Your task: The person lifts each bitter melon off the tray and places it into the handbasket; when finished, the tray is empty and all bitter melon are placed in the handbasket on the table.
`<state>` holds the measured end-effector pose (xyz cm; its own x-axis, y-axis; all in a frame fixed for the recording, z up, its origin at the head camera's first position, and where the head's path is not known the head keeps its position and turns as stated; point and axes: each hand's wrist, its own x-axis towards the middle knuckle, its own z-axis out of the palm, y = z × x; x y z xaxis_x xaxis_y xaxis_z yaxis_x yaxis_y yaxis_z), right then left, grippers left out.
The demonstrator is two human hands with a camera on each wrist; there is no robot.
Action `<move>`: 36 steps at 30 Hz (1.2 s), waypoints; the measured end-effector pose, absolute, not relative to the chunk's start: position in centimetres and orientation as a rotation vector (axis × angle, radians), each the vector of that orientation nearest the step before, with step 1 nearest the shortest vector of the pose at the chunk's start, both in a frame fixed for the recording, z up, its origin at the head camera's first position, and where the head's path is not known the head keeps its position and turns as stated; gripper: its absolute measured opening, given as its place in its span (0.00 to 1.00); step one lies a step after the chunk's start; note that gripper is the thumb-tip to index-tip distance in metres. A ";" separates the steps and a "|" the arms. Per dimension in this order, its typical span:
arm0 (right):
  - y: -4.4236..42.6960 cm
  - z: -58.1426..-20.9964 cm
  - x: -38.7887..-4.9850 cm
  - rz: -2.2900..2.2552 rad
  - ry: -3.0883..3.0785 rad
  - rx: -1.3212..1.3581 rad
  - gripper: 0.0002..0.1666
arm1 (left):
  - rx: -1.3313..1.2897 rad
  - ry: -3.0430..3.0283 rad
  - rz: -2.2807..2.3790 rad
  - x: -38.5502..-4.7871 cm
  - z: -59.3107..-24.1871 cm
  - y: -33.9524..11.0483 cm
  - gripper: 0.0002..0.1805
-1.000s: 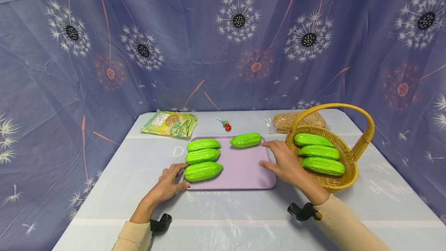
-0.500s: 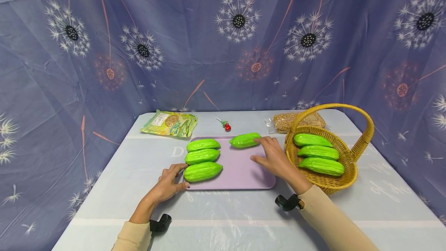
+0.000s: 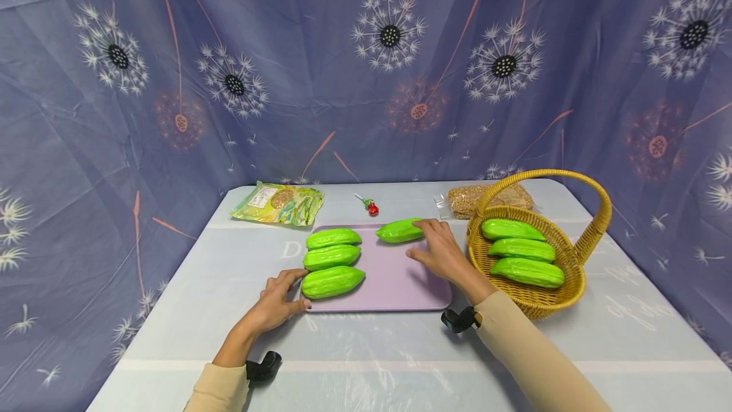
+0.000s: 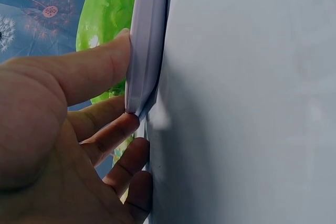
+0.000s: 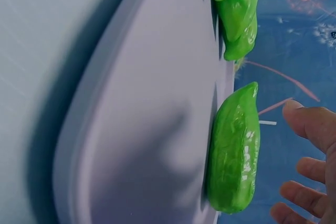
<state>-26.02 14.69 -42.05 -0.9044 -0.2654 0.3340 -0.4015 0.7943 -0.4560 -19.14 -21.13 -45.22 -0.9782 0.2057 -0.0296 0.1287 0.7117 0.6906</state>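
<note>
At the near left corner of the lilac tray (image 3: 400, 285), my left hand (image 3: 277, 301) holds the rim, thumb (image 4: 100, 69) on one side and fingers around the other. Beside it lies a green ridged gourd (image 3: 333, 281), glossy and tapered; behind it are a second gourd (image 3: 333, 257) and a third gourd (image 3: 334, 238). My right hand (image 3: 440, 250) hovers over the tray's right side by a single gourd (image 3: 397, 231), whose right end it partly hides in the head view. In the right wrist view that gourd (image 5: 234, 150) is apart from the spread fingers.
On the right a wicker basket (image 3: 577, 285) with a tall handle holds three more gourds (image 3: 521, 250). Along the back lie a green printed packet (image 3: 279, 203), a red-and-green lollipop (image 3: 372, 207) and a clear bag of grain-like food (image 3: 463, 202). A patterned curtain (image 3: 320, 81) hangs behind.
My right hand has moved left from the tray's right edge, over the tray to the right end of the single gourd. The left hand stays at the tray corner.
</note>
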 end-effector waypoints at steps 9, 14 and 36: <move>14.7 -42.8 -27.5 0.786 -2.765 0.488 0.40 | 0.278 2.800 1.129 -19.2 -45.3 -21.3 0.34; 14.6 -43.1 -28.3 0.785 -2.760 0.493 0.41 | 0.272 2.801 1.129 -19.2 -45.4 -21.3 0.34; 13.9 -43.2 -30.5 0.687 -2.863 0.509 0.38 | 0.268 2.799 1.126 -19.3 -45.4 -21.4 0.34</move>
